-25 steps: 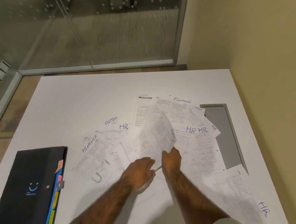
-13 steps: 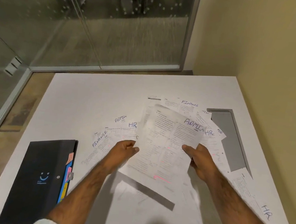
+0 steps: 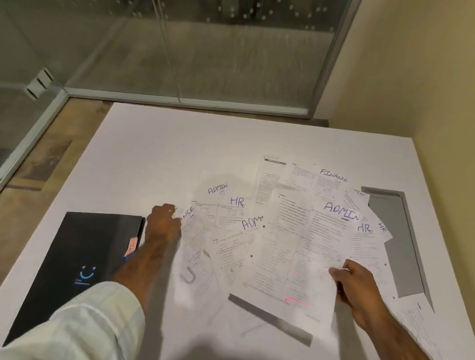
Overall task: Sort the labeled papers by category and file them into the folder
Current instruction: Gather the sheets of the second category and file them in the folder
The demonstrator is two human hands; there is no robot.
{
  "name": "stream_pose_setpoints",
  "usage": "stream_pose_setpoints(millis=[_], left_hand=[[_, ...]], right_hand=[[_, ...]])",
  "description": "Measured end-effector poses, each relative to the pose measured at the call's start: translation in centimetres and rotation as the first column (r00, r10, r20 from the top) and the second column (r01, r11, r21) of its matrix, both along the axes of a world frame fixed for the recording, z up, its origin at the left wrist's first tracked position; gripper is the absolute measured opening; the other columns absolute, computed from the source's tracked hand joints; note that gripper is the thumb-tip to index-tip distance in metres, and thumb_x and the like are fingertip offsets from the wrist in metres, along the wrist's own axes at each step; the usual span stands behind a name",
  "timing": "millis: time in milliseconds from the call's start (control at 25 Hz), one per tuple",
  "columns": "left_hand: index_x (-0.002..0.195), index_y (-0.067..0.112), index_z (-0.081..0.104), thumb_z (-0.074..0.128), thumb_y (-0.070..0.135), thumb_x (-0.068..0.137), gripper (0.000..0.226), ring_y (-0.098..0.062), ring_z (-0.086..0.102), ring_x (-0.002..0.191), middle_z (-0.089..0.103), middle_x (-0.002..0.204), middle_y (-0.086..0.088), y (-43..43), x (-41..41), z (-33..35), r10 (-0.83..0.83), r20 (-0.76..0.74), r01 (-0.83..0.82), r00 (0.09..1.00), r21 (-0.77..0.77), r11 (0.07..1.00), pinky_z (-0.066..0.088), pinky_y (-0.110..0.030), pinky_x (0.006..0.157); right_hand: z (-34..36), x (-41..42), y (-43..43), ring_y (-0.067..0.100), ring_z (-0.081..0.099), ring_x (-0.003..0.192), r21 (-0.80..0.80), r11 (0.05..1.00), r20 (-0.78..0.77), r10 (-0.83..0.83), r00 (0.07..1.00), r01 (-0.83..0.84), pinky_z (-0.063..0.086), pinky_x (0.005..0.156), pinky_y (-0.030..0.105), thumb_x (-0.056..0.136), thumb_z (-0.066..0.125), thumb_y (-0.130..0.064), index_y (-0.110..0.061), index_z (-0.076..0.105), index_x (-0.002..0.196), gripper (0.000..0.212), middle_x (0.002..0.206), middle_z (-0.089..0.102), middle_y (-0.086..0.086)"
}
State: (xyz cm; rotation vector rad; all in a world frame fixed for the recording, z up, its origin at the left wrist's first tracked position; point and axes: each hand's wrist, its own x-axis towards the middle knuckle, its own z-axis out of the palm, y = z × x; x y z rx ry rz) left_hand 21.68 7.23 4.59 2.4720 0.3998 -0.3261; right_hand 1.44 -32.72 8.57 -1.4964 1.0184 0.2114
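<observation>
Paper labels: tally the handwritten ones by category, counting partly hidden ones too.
ADMIN labels: 4 (two cut off)
HR labels: 4
FINANCE labels: 2 (one partly behind the left hand)
Total: 10

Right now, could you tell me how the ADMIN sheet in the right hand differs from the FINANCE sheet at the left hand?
The ADMIN sheet is raised, pinched by the right hand; the FINANCE sheet lies flat, its corner under the left hand. ADMIN's label shows whole; FINANCE's is partly covered. Both are printed pages labelled in blue.
</observation>
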Motion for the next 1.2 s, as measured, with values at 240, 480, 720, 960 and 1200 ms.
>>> stream_pose_setpoints(millis=[240,480,720,960,1200], left_hand=[[0.123,0.01,0.054,0.071,0.029,0.087,0.044,-0.037,0.05,0.116,0.048,0.122,-0.017,0.3,3.7,-1.6,-0.147,-0.153,0.188,0.977,0.302,0.935,0.049,-0.044,0.085],[0.111,0.013,0.068,0.068,0.017,0.084,0.027,-0.033,0.065,0.111,0.07,0.114,-0.01,0.2,4.8,-1.7,0.067,-0.074,-0.066,0.995,0.014,0.998,0.054,-0.043,0.092],[0.092,-0.003,0.06,0.052,-0.001,0.096,0.009,-0.012,0.048,0.061,0.057,0.08,-0.007,-2.0,3.5,2.5,0.061,0.095,-0.039,0.994,-0.22,0.975,0.035,-0.009,0.04],[0.101,0.01,0.063,0.042,-0.006,0.095,0.027,-0.006,0.053,0.067,0.063,0.085,0.0,-2.4,3.1,6.1,-0.012,0.28,0.079,0.96,-0.227,0.971,0.038,-0.006,0.049],[0.102,0.007,0.068,0.048,-0.003,0.094,0.024,-0.017,0.061,0.091,0.067,0.103,-0.006,-3.6,3.6,9.5,-0.089,0.339,0.148,0.936,-0.151,0.977,0.037,-0.006,0.062]], right_hand=[[0.5,-0.9,-2.7,0.032,0.068,0.078,-0.116,0.988,-0.024,-0.108,0.994,0.105,0.055,0.069,0.034,0.096,0.058,0.001,0.006,0.063,0.099,0.008,0.099,0.075,0.018],[0.4,-0.4,-1.4,0.033,0.071,0.087,-0.099,0.99,-0.053,-0.111,0.992,0.105,0.055,0.069,0.034,0.097,0.057,0.0,0.0,0.063,0.094,0.007,0.104,0.076,0.014],[0.9,-0.4,-0.1,0.033,0.071,0.091,-0.076,0.991,-0.01,-0.107,0.994,0.106,0.056,0.071,0.035,0.097,0.057,0.001,0.0,0.066,0.097,0.009,0.105,0.076,0.012],[1.7,-0.7,0.3,0.031,0.065,0.08,-0.079,0.99,0.041,-0.109,0.993,0.112,0.053,0.072,0.037,0.094,0.057,0.003,0.012,0.057,0.092,0.009,0.098,0.073,0.022],[2.7,-1.5,0.3,0.026,0.054,0.062,-0.176,0.981,0.097,-0.071,0.993,0.087,0.045,0.06,0.034,0.09,0.056,0.007,0.0,0.05,0.072,0.019,0.084,0.07,0.019]])
